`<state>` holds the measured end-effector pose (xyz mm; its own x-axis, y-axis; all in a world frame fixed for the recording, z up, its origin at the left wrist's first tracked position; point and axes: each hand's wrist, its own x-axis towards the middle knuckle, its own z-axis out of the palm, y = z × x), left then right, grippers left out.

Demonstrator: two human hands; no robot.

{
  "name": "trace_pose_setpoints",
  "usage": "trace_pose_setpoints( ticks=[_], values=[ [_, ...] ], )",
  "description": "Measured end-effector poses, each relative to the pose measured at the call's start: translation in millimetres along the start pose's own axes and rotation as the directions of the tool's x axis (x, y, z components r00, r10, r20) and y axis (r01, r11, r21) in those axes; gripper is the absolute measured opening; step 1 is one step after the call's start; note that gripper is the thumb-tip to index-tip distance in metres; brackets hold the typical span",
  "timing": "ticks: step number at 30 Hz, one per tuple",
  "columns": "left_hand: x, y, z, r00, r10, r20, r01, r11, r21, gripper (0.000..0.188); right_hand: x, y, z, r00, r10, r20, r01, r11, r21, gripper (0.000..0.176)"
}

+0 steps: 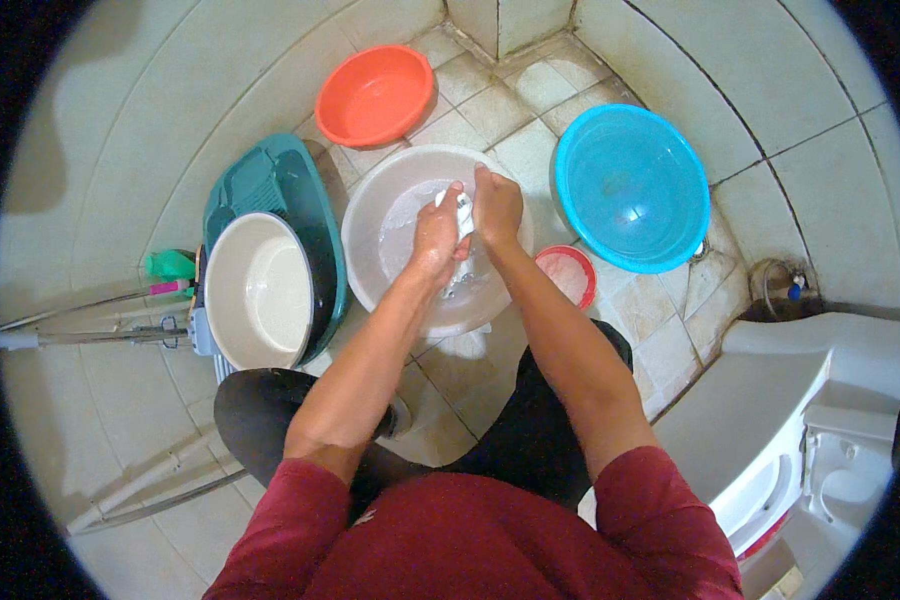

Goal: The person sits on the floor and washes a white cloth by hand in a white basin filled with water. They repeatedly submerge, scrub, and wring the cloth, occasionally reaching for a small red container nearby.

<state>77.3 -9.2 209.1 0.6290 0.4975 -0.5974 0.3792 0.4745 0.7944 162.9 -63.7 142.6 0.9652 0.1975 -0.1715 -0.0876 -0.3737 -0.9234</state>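
My left hand (436, 231) is closed around a wet white cloth (464, 214) above a whitish plastic basin (364, 262) on the tiled floor. Close beside it, my right hand (497, 204) is a fist at the cloth's right side; its fingers are turned away, so how much cloth it grips is unclear. More of the cloth hangs below my hands, towards the water in the basin. A small red tub (568, 276) holding pale pinkish stuff, perhaps powder, stands just right of the basin.
An orange basin (375, 95) stands behind, a blue basin (630, 187) with water at the right. At left, a cream-lined pot (259, 291) leans on a teal plastic tub (276, 176) near mop handles. A white toilet (750, 487) is at lower right.
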Motion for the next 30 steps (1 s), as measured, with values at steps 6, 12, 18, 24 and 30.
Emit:
trace_pose_setpoints(
  ticks=[6, 12, 18, 24, 30],
  values=[
    [-0.2, 25.4, -45.6, 0.992, 0.046, 0.114, -0.033, 0.994, -0.107, 0.042, 6.1, -25.8, -29.3, 0.878, 0.102, 0.467, -0.378, 0.746, 0.548, 0.036],
    [22.6, 31.8, -58.9, 0.962, 0.239, 0.129, -0.193, 0.936, -0.295, 0.033, 8.2, -21.7, -25.7, 0.779, -0.127, 0.614, -0.453, 0.565, 0.69, 0.017],
    [25.5, 31.6, -59.9, 0.953, 0.298, 0.046, -0.27, 0.912, -0.309, 0.032, 15.8, -12.3, -20.2, 0.777, -0.153, 0.61, -0.528, 0.369, 0.765, 0.014],
    [22.4, 28.5, -45.4, 0.917, 0.371, -0.148, -0.378, 0.926, -0.023, 0.027, 0.6, -28.0, -8.3, 0.834, -0.028, 0.552, -0.381, 0.694, 0.61, 0.026],
    [30.7, -0.5, -39.6, 0.88, 0.325, -0.347, -0.165, 0.894, 0.417, 0.056, -42.2, -23.6, 21.7, 0.93, -0.339, 0.142, 0.36, 0.917, -0.172, 0.051]
  ],
)
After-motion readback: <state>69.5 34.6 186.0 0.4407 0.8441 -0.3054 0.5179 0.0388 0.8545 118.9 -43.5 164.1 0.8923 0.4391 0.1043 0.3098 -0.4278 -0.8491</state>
